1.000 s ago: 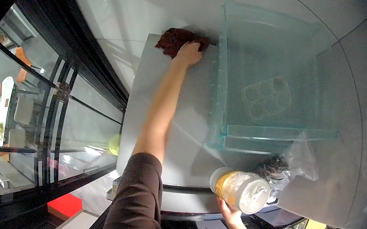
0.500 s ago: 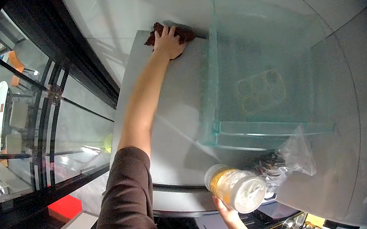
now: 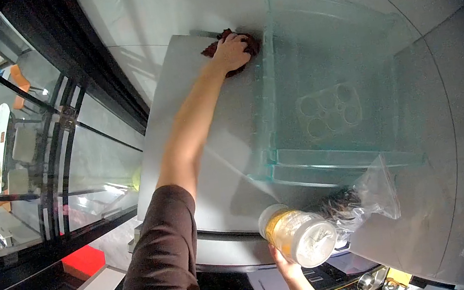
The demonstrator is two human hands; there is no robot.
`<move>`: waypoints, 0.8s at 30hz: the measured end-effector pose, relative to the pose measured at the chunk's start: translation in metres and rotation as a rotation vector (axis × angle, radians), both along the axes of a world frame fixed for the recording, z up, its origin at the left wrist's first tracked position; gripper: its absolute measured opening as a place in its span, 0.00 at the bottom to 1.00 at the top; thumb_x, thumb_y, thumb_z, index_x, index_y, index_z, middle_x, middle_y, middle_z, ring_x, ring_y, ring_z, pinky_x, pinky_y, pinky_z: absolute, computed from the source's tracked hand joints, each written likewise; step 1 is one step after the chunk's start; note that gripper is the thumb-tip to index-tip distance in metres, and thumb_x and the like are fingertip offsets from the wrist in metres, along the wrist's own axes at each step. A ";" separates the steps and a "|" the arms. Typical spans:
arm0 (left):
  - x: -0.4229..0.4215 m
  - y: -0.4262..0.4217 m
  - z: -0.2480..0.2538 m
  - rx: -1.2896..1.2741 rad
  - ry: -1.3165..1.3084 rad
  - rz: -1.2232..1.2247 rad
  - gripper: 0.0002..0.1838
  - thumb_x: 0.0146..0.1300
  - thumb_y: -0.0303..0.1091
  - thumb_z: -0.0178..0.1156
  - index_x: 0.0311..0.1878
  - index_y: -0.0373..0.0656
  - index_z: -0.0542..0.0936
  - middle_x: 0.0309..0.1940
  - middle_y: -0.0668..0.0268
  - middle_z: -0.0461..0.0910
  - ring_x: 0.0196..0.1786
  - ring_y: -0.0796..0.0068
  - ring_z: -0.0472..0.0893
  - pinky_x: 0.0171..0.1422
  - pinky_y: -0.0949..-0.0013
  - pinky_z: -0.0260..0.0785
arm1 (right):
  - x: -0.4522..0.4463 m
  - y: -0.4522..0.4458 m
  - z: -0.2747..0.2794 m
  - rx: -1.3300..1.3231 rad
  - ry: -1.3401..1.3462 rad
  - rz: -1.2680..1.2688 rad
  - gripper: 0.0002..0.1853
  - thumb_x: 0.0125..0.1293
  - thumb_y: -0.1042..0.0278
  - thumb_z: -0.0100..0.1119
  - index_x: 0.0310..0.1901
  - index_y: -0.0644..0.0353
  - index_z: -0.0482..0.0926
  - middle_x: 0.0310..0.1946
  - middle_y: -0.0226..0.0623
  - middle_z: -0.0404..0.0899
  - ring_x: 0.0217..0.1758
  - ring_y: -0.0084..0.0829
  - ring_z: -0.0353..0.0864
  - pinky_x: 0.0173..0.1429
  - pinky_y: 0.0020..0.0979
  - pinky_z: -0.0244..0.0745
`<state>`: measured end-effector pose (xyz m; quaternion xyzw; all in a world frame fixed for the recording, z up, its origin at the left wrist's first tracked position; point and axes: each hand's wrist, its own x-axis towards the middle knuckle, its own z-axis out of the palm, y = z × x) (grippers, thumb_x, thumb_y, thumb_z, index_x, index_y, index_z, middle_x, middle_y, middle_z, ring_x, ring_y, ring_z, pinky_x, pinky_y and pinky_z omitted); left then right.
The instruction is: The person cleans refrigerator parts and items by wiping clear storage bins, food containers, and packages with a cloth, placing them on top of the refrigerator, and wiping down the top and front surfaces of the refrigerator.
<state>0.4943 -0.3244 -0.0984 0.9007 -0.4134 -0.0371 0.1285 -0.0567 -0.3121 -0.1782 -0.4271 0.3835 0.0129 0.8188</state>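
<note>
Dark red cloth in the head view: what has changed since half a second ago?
The left hand and the dark red cloth under it have moved right, toward the clear green bin. Nothing was visibly taken hold of or let go. The right hand stays on the jar; bin and bag sit as before.

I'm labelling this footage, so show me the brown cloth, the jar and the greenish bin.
Brown cloth (image 3: pixel 252 46): head view, on an uncovered fold.
Jar (image 3: pixel 294 233): head view, on the middle of its side.
Greenish bin (image 3: pixel 325 164): head view, on its near wall.
</note>
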 end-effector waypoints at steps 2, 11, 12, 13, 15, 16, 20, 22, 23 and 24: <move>-0.001 -0.009 0.000 0.028 -0.018 0.040 0.22 0.55 0.40 0.42 0.52 0.42 0.69 0.60 0.65 0.56 0.63 0.60 0.52 0.62 0.48 0.46 | 0.015 0.006 0.030 -0.797 0.152 0.462 0.23 0.56 0.59 0.53 0.53 0.56 0.63 0.51 0.39 0.64 0.55 0.33 0.62 0.57 0.33 0.61; -0.008 -0.014 0.011 0.089 -0.018 0.078 0.19 0.54 0.35 0.45 0.50 0.44 0.71 0.59 0.66 0.58 0.60 0.62 0.56 0.61 0.48 0.50 | 0.001 0.000 0.001 -0.699 0.182 0.436 0.26 0.54 0.60 0.56 0.54 0.55 0.61 0.53 0.39 0.62 0.56 0.32 0.61 0.57 0.33 0.61; -0.009 -0.013 0.012 0.093 -0.011 0.075 0.19 0.54 0.35 0.45 0.50 0.45 0.71 0.58 0.66 0.58 0.60 0.62 0.56 0.60 0.48 0.51 | 0.003 0.003 0.005 -0.672 0.164 0.404 0.26 0.54 0.60 0.56 0.54 0.56 0.61 0.53 0.39 0.62 0.57 0.32 0.61 0.57 0.33 0.61; -0.009 -0.012 0.013 0.096 -0.007 0.072 0.19 0.54 0.35 0.45 0.50 0.45 0.71 0.58 0.66 0.58 0.60 0.62 0.57 0.60 0.48 0.51 | 0.007 0.005 0.010 -0.645 0.144 0.372 0.26 0.55 0.60 0.55 0.54 0.56 0.61 0.53 0.39 0.62 0.57 0.32 0.61 0.57 0.33 0.61; -0.009 -0.009 0.012 0.066 -0.013 0.063 0.18 0.53 0.35 0.46 0.48 0.45 0.72 0.57 0.66 0.60 0.59 0.62 0.58 0.58 0.48 0.54 | 0.019 0.011 0.026 -0.590 0.106 0.306 0.25 0.55 0.61 0.55 0.53 0.57 0.61 0.53 0.39 0.62 0.57 0.32 0.60 0.57 0.33 0.61; -0.008 -0.007 0.007 0.033 -0.025 0.057 0.18 0.52 0.35 0.46 0.47 0.44 0.72 0.56 0.65 0.61 0.58 0.61 0.59 0.57 0.47 0.55 | 0.024 0.014 0.035 -0.562 0.088 0.274 0.25 0.55 0.61 0.55 0.53 0.57 0.61 0.53 0.39 0.61 0.57 0.32 0.60 0.57 0.33 0.61; -0.017 0.003 0.019 0.112 0.055 0.062 0.19 0.54 0.35 0.43 0.51 0.48 0.70 0.59 0.68 0.57 0.61 0.63 0.56 0.61 0.50 0.51 | 0.043 0.018 0.055 0.168 -0.010 -0.287 0.20 0.54 0.66 0.56 0.49 0.58 0.66 0.46 0.38 0.68 0.51 0.32 0.66 0.53 0.32 0.64; -0.019 0.011 0.015 0.099 0.070 0.061 0.20 0.54 0.35 0.43 0.51 0.48 0.70 0.59 0.69 0.57 0.61 0.64 0.55 0.61 0.50 0.51 | 0.044 0.020 0.054 0.070 -0.024 -0.299 0.18 0.53 0.71 0.56 0.47 0.61 0.67 0.42 0.38 0.71 0.45 0.31 0.70 0.49 0.30 0.67; -0.020 0.015 0.013 0.094 0.078 0.060 0.20 0.54 0.35 0.43 0.51 0.48 0.70 0.59 0.70 0.57 0.62 0.64 0.55 0.61 0.50 0.51 | 0.047 0.022 0.055 -0.100 -0.022 -0.232 0.17 0.52 0.74 0.57 0.46 0.62 0.68 0.40 0.38 0.72 0.42 0.29 0.71 0.46 0.28 0.69; -0.022 0.020 0.012 0.095 0.074 0.069 0.20 0.54 0.35 0.43 0.51 0.47 0.70 0.59 0.70 0.57 0.62 0.64 0.55 0.61 0.50 0.51 | 0.051 0.024 0.060 -0.160 -0.025 -0.222 0.17 0.52 0.76 0.57 0.45 0.63 0.68 0.39 0.39 0.72 0.40 0.29 0.72 0.44 0.27 0.70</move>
